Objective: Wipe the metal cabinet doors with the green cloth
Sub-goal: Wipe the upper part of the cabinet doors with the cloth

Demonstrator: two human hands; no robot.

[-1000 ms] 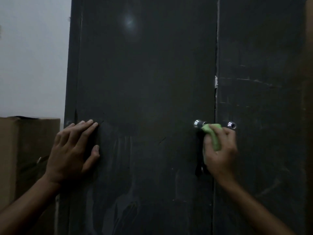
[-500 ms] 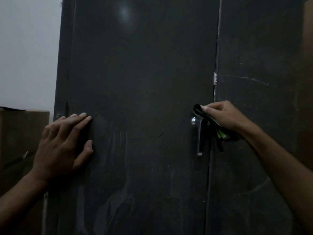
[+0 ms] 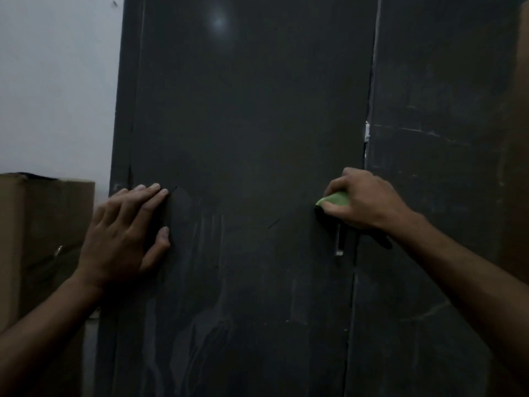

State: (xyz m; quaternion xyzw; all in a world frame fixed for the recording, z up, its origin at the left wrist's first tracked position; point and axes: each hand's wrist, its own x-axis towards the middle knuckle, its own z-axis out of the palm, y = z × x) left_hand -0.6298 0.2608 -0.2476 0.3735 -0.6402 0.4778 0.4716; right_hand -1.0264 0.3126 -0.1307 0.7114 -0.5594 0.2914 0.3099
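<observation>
The green cloth [image 3: 335,199] is bunched inside the right hand [image 3: 361,199], with only one pale green corner showing past the knuckles toward the left. The right hand's grip is closed: fingers and thumb curl round the cloth and press it against the left cabinet door [image 3: 252,156], close to that door's right edge and at the top of the door handle [image 3: 339,242]. The handle is a slim metal lever hanging downward; its upper part is hidden behind the hand and only the lower end shows. Just right of the hand runs the vertical seam between the two doors, and beyond it stands the right cabinet door [image 3: 435,116], dark and marked with pale scratches and smears. The left hand [image 3: 126,233] lies flat on the left door near its left edge, well apart from the right hand; its grip is spread, fingers straight and close together, thumb out to the side, holding nothing. Faint streaks show on the door surface between and below the hands. Left of the cabinet stands a brown cardboard box [image 3: 43,224] against a pale wall [image 3: 57,81].
</observation>
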